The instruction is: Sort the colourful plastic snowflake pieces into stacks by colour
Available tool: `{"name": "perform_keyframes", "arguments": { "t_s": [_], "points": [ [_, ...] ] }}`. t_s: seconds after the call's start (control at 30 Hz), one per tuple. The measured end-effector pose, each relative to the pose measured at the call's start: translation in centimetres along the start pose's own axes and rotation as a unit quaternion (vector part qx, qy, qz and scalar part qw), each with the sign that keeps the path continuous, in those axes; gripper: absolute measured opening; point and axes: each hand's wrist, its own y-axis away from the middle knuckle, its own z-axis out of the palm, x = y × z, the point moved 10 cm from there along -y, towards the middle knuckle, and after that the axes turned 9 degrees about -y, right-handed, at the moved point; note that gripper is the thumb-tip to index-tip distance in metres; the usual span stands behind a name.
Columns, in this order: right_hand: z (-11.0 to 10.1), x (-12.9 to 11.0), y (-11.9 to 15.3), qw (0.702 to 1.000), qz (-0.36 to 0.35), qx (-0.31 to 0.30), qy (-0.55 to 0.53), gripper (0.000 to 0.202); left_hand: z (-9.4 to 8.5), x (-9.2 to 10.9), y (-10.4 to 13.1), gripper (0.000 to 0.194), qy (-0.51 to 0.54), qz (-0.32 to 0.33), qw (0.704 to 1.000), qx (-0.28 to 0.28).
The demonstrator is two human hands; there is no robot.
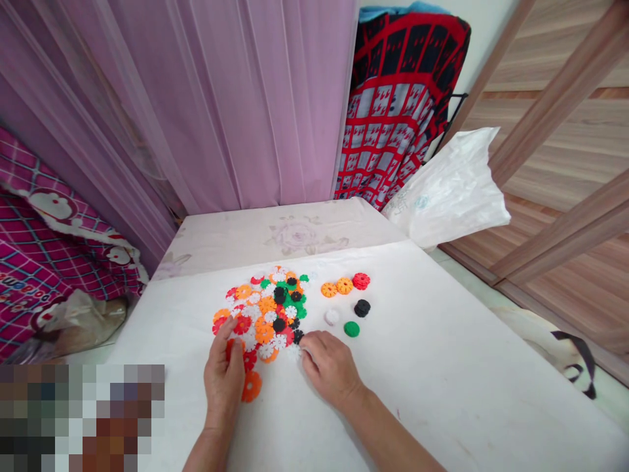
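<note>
A pile of notched flower-shaped discs in orange (268, 304), red, white, green and black lies on the white-covered table. My left hand (223, 370) rests at the pile's left front edge, thumb and fingers apart around red-orange discs. At the right front edge of the pile is my right hand (331, 368), fingers curled together beside a white disc (294, 352) and a black one; what its fingertips hold is hidden. To the right stand small separate groups: yellow-orange discs (344, 285), red (361, 281), black (362, 307), white (332, 317) and green (351, 329).
Flowered cloth (299, 235) covers the table's far end, by a purple curtain (255, 105). A white plastic bag (447, 190) is at the back right corner. A pink checked cloth (54, 242) hangs at the left, and wooden doors (560, 157) are at the right.
</note>
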Motion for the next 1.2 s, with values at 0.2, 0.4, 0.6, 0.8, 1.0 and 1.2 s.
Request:
{"name": "perform_keyframes", "arguments": {
  "t_s": [0.2,0.4,0.6,0.8,1.0,1.2],
  "points": [
    [1.2,1.5,0.7,0.996,0.088,0.011,-0.011,0.017,0.0,-0.1,0.1,0.037,0.002,-0.012,1.000,-0.009],
    [2.5,1.1,0.3,0.992,0.109,-0.010,0.060,0.016,0.2,-0.1,0.0,0.038,0.013,-0.016,1.000,-0.004],
    [2.8,1.6,0.2,0.990,0.127,-0.004,0.057,0.018,0.6,0.4,-0.3,0.037,0.003,0.007,1.000,-0.009],
    [1.9,2.7,0.5,0.992,0.119,0.038,-0.030,0.029,0.8,0.1,-0.7,0.037,-0.007,0.025,1.000,0.005],
    [-3.7,7.8,-0.8,0.979,0.183,0.086,0.003,0.037,1.1,-0.4,-0.9,0.043,-0.032,0.014,0.999,0.002],
    [-4.5,10.0,-2.2,0.976,0.213,0.021,0.047,0.038,1.1,-0.3,-0.9,0.040,-0.041,0.020,0.999,-0.001]
  ]
}}
